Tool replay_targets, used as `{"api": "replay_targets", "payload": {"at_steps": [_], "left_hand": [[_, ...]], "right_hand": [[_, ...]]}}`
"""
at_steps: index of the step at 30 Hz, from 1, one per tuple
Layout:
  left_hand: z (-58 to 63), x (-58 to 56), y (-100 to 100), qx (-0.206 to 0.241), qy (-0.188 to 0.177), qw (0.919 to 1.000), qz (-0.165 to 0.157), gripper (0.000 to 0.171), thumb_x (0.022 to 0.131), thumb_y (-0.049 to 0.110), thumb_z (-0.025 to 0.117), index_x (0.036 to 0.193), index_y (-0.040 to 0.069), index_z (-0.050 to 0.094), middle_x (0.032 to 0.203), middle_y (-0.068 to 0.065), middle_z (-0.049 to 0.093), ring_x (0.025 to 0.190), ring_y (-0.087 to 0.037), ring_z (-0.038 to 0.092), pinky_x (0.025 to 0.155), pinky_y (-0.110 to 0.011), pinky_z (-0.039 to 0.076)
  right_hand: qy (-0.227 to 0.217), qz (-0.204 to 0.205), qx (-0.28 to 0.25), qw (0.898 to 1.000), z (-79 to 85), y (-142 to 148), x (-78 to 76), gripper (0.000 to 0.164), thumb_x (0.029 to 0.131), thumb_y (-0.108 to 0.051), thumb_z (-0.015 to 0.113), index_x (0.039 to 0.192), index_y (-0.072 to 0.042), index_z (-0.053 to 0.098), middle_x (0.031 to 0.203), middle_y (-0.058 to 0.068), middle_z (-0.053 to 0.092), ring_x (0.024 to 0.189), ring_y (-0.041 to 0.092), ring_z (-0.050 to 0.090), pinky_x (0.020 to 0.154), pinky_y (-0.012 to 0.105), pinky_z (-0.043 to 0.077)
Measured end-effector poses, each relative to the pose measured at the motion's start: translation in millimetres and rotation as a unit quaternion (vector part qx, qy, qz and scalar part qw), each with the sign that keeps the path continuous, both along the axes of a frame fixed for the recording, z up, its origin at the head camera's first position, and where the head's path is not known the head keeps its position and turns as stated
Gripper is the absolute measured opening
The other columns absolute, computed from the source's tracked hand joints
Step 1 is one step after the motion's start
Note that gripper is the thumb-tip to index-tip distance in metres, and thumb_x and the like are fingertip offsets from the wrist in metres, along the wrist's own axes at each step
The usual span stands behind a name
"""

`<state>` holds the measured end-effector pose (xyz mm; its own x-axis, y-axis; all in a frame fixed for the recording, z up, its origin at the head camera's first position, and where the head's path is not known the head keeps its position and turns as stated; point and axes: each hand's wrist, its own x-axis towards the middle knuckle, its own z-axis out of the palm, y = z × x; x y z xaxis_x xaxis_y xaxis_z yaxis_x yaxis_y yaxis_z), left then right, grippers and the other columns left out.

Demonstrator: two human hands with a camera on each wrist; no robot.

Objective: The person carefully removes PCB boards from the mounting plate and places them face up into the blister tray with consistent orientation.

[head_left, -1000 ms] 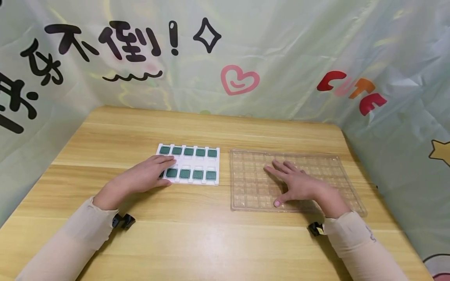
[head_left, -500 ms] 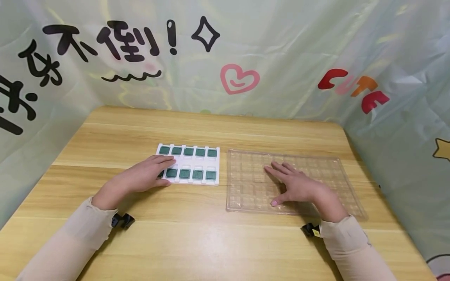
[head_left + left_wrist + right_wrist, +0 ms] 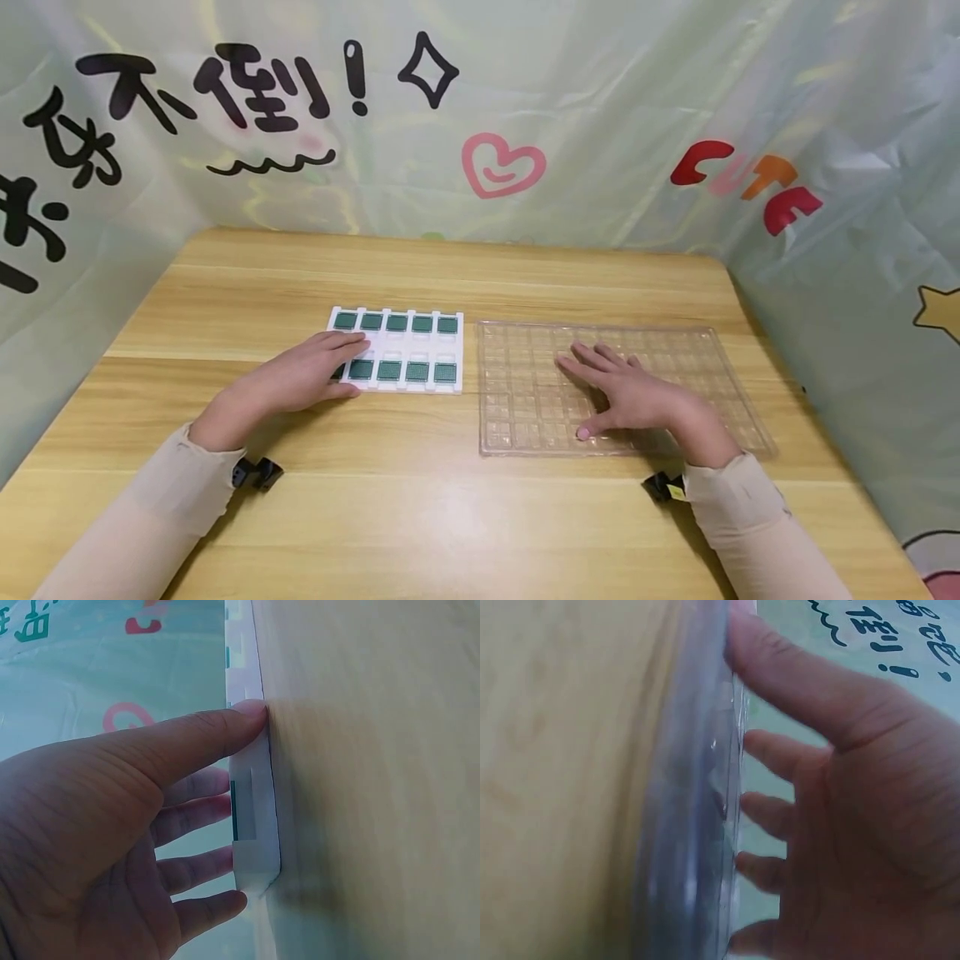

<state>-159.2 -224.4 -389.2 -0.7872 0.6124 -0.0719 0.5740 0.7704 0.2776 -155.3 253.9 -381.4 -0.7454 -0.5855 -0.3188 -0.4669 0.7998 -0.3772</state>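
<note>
On the left of the table in the head view lies a white tray (image 3: pixel 401 345) with two rows of square green chips (image 3: pixel 417 372) in its pockets. My left hand (image 3: pixel 307 372) rests on its left end, thumb against the near edge and fingers on top, hiding part of the near-left corner. To the right, a larger clear plastic tray (image 3: pixel 517 408) lies flat with a grid of compartments. My right hand (image 3: pixel 637 396) rests on it with fingers spread. In the right wrist view, the thumb (image 3: pixel 780 660) touches the clear tray's edge (image 3: pixel 694 787) and the fingertips meet its top.
The wooden table (image 3: pixel 420 517) extends in front of and behind both trays, with a narrow gap between them. A printed curtain (image 3: pixel 600 108) encloses the table's back and sides. A black wrist camera (image 3: pixel 258 473) sits beneath the left cuff, another (image 3: pixel 663 487) beneath the right.
My right hand and the clear tray have slid slightly left, narrowing the gap to the white tray. The left hand keeps its place on the white tray, while the head view has shifted a little.
</note>
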Motion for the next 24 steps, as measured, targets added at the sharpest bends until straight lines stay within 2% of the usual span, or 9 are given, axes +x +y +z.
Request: {"api": "replay_targets", "payload": {"at_steps": [4,7,13,17,24], "left_hand": [[-0.4,0.2,-1,0.000,0.000,1.0000,0.001,0.068,0.094,0.032,0.068,0.145,-0.003,0.042,0.150,-0.021,0.038,0.138,-0.043,0.031,0.111,-0.055,0.028],[-0.7,0.1,0,-0.001,0.002,1.0000,0.000,0.068,0.094,0.033,0.067,0.145,-0.003,0.042,0.150,-0.021,0.038,0.138,-0.043,0.031,0.111,-0.056,0.028],[-1.2,-1.1,0,-0.003,0.003,1.0000,-0.003,0.068,0.094,0.033,0.068,0.146,-0.003,0.042,0.150,-0.021,0.038,0.138,-0.043,0.031,0.111,-0.055,0.027],[-0.6,-1.1,0,-0.002,0.004,1.0000,-0.005,0.068,0.093,0.032,0.068,0.145,-0.004,0.042,0.150,-0.022,0.038,0.138,-0.043,0.031,0.111,-0.055,0.027],[0.4,0.8,-1,-0.002,0.006,1.0000,-0.004,0.068,0.093,0.030,0.069,0.145,-0.004,0.043,0.149,-0.022,0.039,0.137,-0.043,0.032,0.111,-0.055,0.028]], "right_hand": [[-0.035,0.007,-0.044,0.998,0.8,5,-2.5,0.115,0.068,-0.055,0.081,0.158,-0.017,0.019,0.163,0.015,-0.001,0.145,0.044,-0.007,0.104,0.075,-0.001],[-0.049,0.005,-0.054,0.997,0.2,8,-4.5,0.115,0.068,-0.052,0.083,0.158,-0.016,0.020,0.163,0.015,-0.001,0.145,0.043,-0.008,0.107,0.071,-0.002],[0.006,0.000,-0.024,1.000,-4.6,11,-9.4,0.101,0.078,-0.059,0.072,0.157,-0.017,0.024,0.162,0.014,0.010,0.146,0.044,0.001,0.109,0.069,0.004],[0.015,0.000,-0.011,1.000,-2.9,11,-9.5,0.093,0.084,-0.058,0.067,0.156,-0.018,0.026,0.162,0.013,0.013,0.145,0.044,0.003,0.107,0.071,0.006],[-0.018,0.009,-0.050,0.999,1.2,11,-7.7,0.106,0.073,-0.048,0.081,0.156,-0.012,0.026,0.161,0.013,0.017,0.146,0.041,0.007,0.111,0.066,0.003]]}}
